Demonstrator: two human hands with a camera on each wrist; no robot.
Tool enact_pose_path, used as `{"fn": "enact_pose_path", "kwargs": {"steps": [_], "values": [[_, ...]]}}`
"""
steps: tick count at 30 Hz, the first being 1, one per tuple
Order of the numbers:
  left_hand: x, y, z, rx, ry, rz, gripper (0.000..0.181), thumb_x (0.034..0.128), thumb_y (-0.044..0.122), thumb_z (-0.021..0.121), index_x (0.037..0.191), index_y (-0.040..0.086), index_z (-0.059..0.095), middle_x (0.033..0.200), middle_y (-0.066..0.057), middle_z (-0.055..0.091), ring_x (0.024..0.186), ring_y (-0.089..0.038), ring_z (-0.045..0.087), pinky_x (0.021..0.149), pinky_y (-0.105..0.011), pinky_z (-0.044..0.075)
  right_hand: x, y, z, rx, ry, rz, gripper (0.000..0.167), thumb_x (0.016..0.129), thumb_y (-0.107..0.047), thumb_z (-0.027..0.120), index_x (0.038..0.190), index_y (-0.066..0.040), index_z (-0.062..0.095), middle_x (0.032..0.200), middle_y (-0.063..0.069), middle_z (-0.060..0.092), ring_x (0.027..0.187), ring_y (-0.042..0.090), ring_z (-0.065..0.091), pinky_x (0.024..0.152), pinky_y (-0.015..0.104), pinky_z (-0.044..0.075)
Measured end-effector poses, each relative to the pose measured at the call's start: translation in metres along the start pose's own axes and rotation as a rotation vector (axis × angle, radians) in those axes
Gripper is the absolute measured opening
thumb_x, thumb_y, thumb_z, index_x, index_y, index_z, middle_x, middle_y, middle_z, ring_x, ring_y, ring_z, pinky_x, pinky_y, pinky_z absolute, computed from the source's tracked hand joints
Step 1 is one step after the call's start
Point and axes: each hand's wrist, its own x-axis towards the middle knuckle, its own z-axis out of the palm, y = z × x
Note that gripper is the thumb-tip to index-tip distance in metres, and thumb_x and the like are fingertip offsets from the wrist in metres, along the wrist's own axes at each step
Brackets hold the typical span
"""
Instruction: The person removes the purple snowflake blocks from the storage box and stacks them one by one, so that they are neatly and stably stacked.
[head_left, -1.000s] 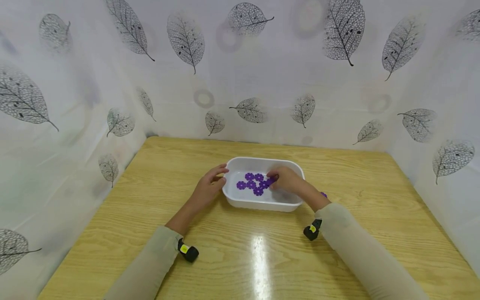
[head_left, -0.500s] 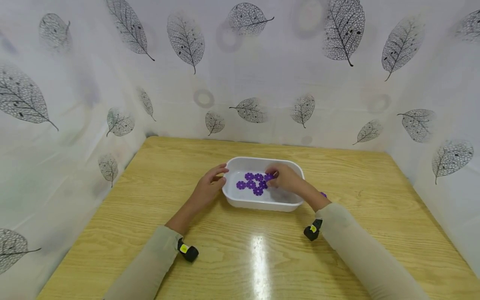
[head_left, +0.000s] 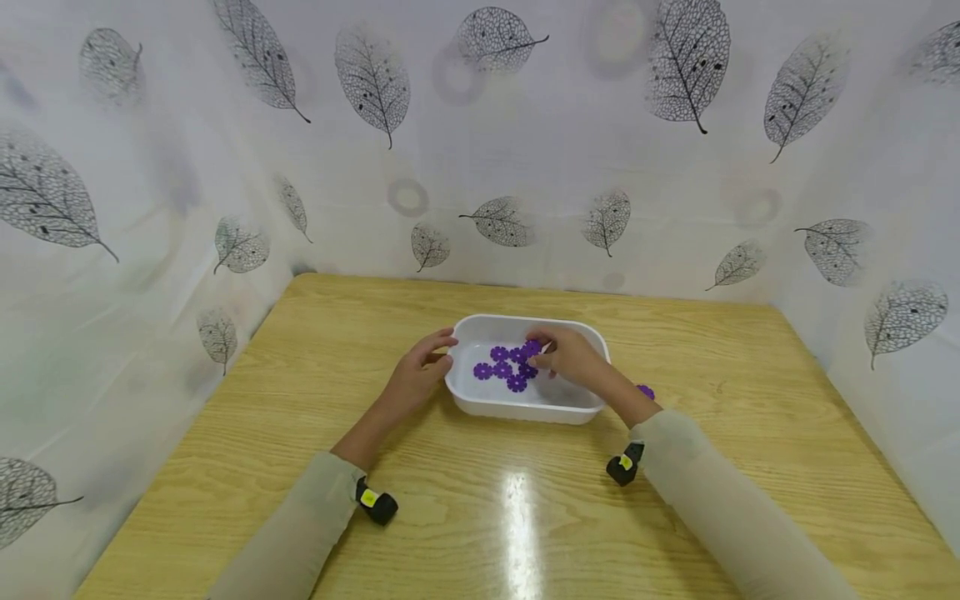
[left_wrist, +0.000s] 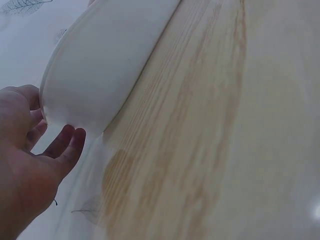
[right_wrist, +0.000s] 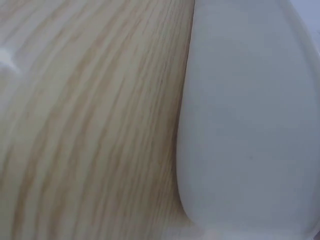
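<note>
In the head view my right hand [head_left: 573, 358] reaches into a white plastic tub [head_left: 525, 411] and pinches a purple snowflake disc [head_left: 532, 347] between thumb and fingers. Several more purple discs [head_left: 502, 370] lie clustered on the tub's floor, close to the pinched one. My left hand [head_left: 416, 375] rests its fingertips against the tub's left end, fingers loosely bent. The left wrist view shows these fingers [left_wrist: 75, 150] touching the outer wall of the tub [left_wrist: 100, 65]. Only the tub's outside [right_wrist: 245, 120] and the table appear in the right wrist view; that hand is out of its sight.
Another purple disc [head_left: 646, 391] lies on the wooden table [head_left: 450, 517] right of the tub, partly behind my right forearm. A white curtain with leaf prints [head_left: 517, 150] surrounds the table's back and sides. A small black camera sits on each wrist.
My right hand has tilted the pinched disc more upright and shifted it slightly left and toward the far side. The left hand and the tub have stayed put.
</note>
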Motion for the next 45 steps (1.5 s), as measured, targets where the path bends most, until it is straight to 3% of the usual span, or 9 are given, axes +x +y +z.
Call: {"fn": "enact_pose_path", "kwargs": {"steps": [5,10,16,25,39,45], "values": [[0.010,-0.022,0.003,-0.012,0.035,0.036,0.039,0.1037,0.009,0.052,0.141,-0.003,0.053,0.162,-0.014,0.034,0.128,-0.042,0.054,0.103,-0.049,0.051,0.000,0.000,0.000,-0.001,0.016,-0.026,0.043,0.091,-0.009,0.073,0.132,-0.001,0.062,0.112,0.019,0.068,0.078,0.018,0.062,0.059,0.030,0.056],[0.012,-0.028,0.003,-0.009,0.055,0.047,0.037,0.1036,0.013,0.054,0.139,0.003,0.056,0.161,-0.009,0.038,0.127,-0.038,0.056,0.103,-0.047,0.052,-0.003,-0.002,-0.003,-0.010,0.025,-0.054,0.043,0.091,-0.010,0.073,0.132,-0.002,0.062,0.111,0.019,0.067,0.078,0.017,0.061,0.059,0.031,0.055],[0.011,-0.029,0.002,-0.013,0.049,0.047,0.036,0.1030,0.014,0.055,0.138,0.005,0.057,0.161,-0.005,0.039,0.126,-0.036,0.057,0.100,-0.043,0.054,-0.013,-0.001,-0.009,-0.059,0.057,-0.085,0.044,0.091,-0.012,0.074,0.132,-0.002,0.062,0.111,0.017,0.065,0.077,0.017,0.059,0.058,0.029,0.055],[0.011,-0.028,0.003,-0.005,0.052,0.039,0.036,0.1032,0.014,0.055,0.138,0.006,0.058,0.161,-0.004,0.039,0.126,-0.035,0.057,0.101,-0.043,0.054,-0.045,0.001,-0.031,-0.056,0.130,-0.076,0.044,0.093,-0.018,0.073,0.134,-0.005,0.062,0.121,0.013,0.060,0.093,0.024,0.056,0.064,0.030,0.055],[0.009,-0.025,0.002,-0.003,0.053,0.017,0.037,0.1042,0.015,0.053,0.140,0.006,0.056,0.161,-0.002,0.037,0.128,-0.036,0.055,0.104,-0.046,0.051,-0.088,0.036,-0.067,-0.090,0.208,0.033,0.052,0.096,-0.033,0.069,0.140,-0.008,0.057,0.129,0.014,0.059,0.106,0.030,0.057,0.075,0.033,0.052],[0.009,-0.026,0.002,-0.001,0.046,0.027,0.037,0.1043,0.016,0.053,0.140,0.005,0.056,0.161,-0.004,0.037,0.127,-0.036,0.056,0.103,-0.045,0.053,-0.105,0.053,-0.075,-0.086,0.216,0.064,0.053,0.097,-0.032,0.068,0.141,-0.005,0.055,0.131,0.017,0.056,0.109,0.032,0.056,0.072,0.029,0.055]]}}
